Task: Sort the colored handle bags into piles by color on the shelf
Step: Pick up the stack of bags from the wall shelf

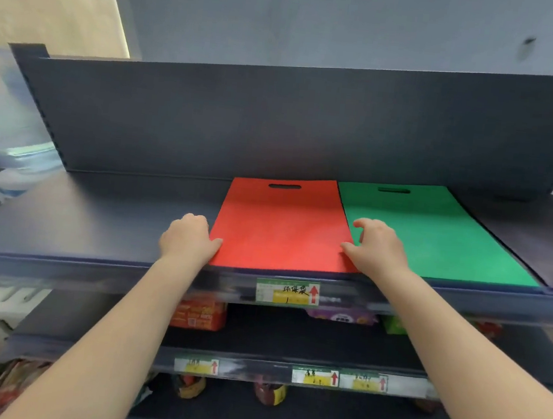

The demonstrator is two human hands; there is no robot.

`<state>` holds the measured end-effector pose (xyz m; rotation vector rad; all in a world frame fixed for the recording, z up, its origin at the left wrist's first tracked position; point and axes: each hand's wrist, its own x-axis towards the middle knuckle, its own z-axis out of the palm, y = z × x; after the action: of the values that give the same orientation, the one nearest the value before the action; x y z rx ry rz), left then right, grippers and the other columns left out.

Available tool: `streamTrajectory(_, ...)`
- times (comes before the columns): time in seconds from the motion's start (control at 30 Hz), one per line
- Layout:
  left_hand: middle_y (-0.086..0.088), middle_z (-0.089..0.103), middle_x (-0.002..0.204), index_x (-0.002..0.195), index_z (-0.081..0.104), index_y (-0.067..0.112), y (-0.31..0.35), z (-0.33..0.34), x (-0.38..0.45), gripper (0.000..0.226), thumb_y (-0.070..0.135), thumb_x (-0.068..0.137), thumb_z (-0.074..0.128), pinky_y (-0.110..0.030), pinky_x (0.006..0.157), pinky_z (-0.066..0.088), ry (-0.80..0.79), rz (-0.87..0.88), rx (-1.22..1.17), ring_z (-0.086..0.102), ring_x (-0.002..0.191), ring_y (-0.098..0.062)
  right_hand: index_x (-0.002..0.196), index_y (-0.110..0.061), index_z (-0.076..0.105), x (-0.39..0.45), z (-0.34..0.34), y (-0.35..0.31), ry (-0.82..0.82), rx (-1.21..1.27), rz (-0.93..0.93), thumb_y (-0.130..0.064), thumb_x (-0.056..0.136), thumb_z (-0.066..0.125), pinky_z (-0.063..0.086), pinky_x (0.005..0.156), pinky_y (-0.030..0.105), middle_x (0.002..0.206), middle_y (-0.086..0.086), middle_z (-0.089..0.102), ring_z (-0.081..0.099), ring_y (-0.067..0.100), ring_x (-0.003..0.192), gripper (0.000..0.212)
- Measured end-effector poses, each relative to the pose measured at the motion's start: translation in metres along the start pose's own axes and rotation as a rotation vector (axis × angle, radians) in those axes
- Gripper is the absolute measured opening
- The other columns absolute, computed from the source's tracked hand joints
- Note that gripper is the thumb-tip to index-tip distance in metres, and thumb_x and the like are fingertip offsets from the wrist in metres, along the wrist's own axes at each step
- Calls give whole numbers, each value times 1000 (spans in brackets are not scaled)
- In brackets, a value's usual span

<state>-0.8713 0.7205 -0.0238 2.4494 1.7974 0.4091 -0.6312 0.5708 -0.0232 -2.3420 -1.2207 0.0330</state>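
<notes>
Flat red fabric bag [280, 225] with a cut-out handle slot lies on the dark shelf [96, 221] between my hands. My left hand [188, 239] curls at its left edge, thumb on the near corner. My right hand [378, 247] rests on its right edge, fingers bent. A flat green fabric bag [443, 233] lies just right of my right hand, touching the red one; a dark grey bag [538, 237] lies further right.

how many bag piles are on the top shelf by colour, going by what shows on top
red bag: 1, with the left hand at its left edge and the right hand at its right edge
green bag: 1
dark bag: 1, at the far right
total: 3 colours showing; whether more bags lie under each cannot be told
</notes>
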Motion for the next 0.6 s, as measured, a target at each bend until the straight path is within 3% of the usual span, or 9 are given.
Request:
streamTrajectory(0.23, -5, 57, 120, 121, 57, 17, 72, -12, 3, 37, 39, 92, 53, -35, 89, 40, 147, 327, 70, 52, 114, -27, 128, -17, 55, -6, -38, 25, 127, -178, -93, -35, 92, 54, 40, 90, 34, 122, 4, 56, 52, 24, 114, 40)
streamTrajectory(0.4, -4, 57, 120, 124, 54, 17, 172, -13, -7, 41, 41, 91, 50, -35, 85, 38, 220, 613, 120, 52, 111, -26, 136, -18, 45, -12, -90, 71, 112, -479, -70, -41, 93, 50, 38, 92, 36, 132, 4, 50, 46, 25, 120, 49)
streamTrajectory(0.6, -2, 56, 119, 123, 53, 17, 306, -7, -45, 41, 44, 93, 46, -34, 82, 35, 217, 855, 147, 51, 110, -24, 134, -17, 44, -35, -171, 157, 142, -620, 63, -43, 94, 46, 38, 91, 36, 130, 5, 49, 45, 27, 120, 48)
